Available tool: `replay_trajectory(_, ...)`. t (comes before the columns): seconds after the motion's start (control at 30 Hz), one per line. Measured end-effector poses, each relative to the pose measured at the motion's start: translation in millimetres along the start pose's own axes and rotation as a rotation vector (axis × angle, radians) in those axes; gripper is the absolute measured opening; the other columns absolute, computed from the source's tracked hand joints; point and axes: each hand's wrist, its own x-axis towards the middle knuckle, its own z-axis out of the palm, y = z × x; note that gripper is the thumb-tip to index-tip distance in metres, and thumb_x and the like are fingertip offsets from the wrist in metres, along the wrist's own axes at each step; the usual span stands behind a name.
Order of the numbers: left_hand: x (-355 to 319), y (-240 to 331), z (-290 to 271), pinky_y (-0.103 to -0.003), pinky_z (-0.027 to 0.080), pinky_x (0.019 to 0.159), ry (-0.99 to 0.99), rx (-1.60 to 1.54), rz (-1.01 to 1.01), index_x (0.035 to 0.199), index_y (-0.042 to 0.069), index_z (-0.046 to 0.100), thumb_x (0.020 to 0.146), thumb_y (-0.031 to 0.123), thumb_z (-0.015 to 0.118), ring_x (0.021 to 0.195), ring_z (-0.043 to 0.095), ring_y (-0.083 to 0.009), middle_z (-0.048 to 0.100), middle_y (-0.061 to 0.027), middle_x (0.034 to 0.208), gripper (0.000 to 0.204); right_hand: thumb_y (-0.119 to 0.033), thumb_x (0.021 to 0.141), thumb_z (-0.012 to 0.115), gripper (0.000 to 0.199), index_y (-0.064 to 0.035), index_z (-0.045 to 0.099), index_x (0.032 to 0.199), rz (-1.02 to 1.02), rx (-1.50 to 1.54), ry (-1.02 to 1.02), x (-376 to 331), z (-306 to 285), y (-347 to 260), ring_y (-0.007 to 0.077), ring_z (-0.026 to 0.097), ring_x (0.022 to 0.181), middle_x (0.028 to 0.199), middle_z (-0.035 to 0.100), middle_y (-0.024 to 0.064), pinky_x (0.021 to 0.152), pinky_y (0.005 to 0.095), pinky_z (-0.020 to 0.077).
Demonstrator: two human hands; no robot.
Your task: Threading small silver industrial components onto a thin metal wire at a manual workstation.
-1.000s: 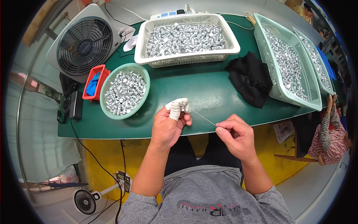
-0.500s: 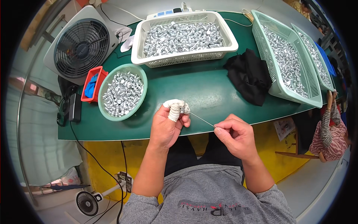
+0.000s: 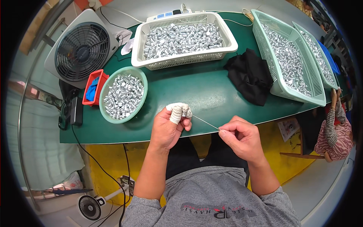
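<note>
Two hands raised by the near edge of the green worktop [image 3: 196, 87], apart, linked by a thin rod [image 3: 205, 122]. Pinches one end of the rod between thumb and forefinger of the right hand [image 3: 244, 138], fingers narrow. Curls the fingers of the left hand [image 3: 165, 130] closed about the other end, thumb and forefinger sheathed in white wraps [image 3: 176, 114] (on the rod alone or on a small part as well, cannot tell; too well hidden). Near the left hand, a pale green bowl [image 3: 119, 121] heaped with small silvery metal parts [image 3: 124, 92]; just beside it, a red bin [image 3: 100, 86] with something blue inside. Further back, a white basket [image 3: 185, 58] of similar parts; to the right, a crumpled black cloth [image 3: 251, 75] and two pale green baskets [image 3: 295, 97], likewise loaded. By way of writing: upside-down printed letters [image 3: 219, 213] in black and red across the grey shirt [image 3: 211, 189]; a small pale mark at the hub of the box fan [image 3: 82, 55]; a printed sheet [image 3: 288, 130] beyond the worktop's near edge, too small to read. At far right, a co-worker [image 3: 336, 140] in a patterned top, hands at the outer basket's end.
</note>
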Motion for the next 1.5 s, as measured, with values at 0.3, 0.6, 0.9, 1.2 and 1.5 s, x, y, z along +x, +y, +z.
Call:
replay_trajectory(0.3, -0.6, -0.2, 2.0, -0.031, 0.050, 0.065, 0.027, 0.051, -0.009, 0.111, 0.000, 0.065, 0.104, 0.020, 0.058, 0.075, 0.059, -0.0155, 0.066, -0.0104, 0.096, 0.022, 0.002, 0.089, 0.072, 0.005, 0.0014, 0.073, 0.094, -0.001, -0.030, -0.003, 0.7, -1.9, -0.9, 0.0039, 0.048, 0.064, 0.080, 0.059, 0.0007, 0.055, 0.0205, 0.0354)
replay_trajectory(0.6, -2.4, -0.1, 2.8, -0.030, 0.051, 0.066, -0.012, 0.095, 0.003, 0.114, 0.000, 0.066, 0.101, 0.012, 0.063, 0.076, 0.061, -0.0154, 0.067, -0.0103, 0.096, 0.018, 0.002, 0.087, 0.073, 0.005, 0.0007, 0.073, 0.092, -0.085, -0.202, 0.023, 0.7, -3.1, -9.9, 0.0042, 0.048, 0.063, 0.078, 0.059, 0.0012, 0.056, 0.0204, 0.0358)
replay_trajectory(0.9, -2.2, 6.7, 4.7, -0.031, 0.047, 0.061, -0.089, 0.179, -0.055, 0.105, 0.001, 0.067, 0.100, 0.010, 0.064, 0.073, 0.056, -0.0153, 0.065, -0.0104, 0.094, 0.011, 0.003, 0.087, 0.073, 0.006, 0.0012, 0.072, 0.093, 0.069, 0.108, -0.051, 3.8, 1.5, 5.8, 0.0060, 0.050, 0.063, 0.079, 0.059, 0.0019, 0.054, 0.0222, 0.0373)
replay_trajectory(1.2, -2.2, 1.8, 20.2, -0.029, 0.047, 0.064, -0.025, -0.058, -0.225, 0.104, 0.002, 0.067, 0.098, 0.006, 0.065, 0.074, 0.057, -0.0141, 0.066, -0.0083, 0.093, 0.008, -0.001, 0.092, 0.072, 0.004, 0.0027, 0.071, 0.092, -0.442, -0.477, 0.112, 8.1, 8.8, 7.2, 0.0089, 0.049, 0.063, 0.079, 0.057, 0.0009, 0.053, 0.0230, 0.0380)
replay_trajectory(1.5, -1.8, -8.2, 24.2, -0.029, 0.045, 0.068, 0.077, -0.083, -0.006, 0.113, 0.006, 0.063, 0.101, 0.009, 0.061, 0.085, 0.054, -0.0143, 0.064, -0.0084, 0.105, 0.013, 0.002, 0.092, 0.070, 0.003, 0.0026, 0.070, 0.095, 0.163, 0.252, 0.031, -8.7, 3.8, 16.1, 0.0061, 0.048, 0.066, 0.082, 0.057, 0.0002, 0.056, 0.0218, 0.0380)
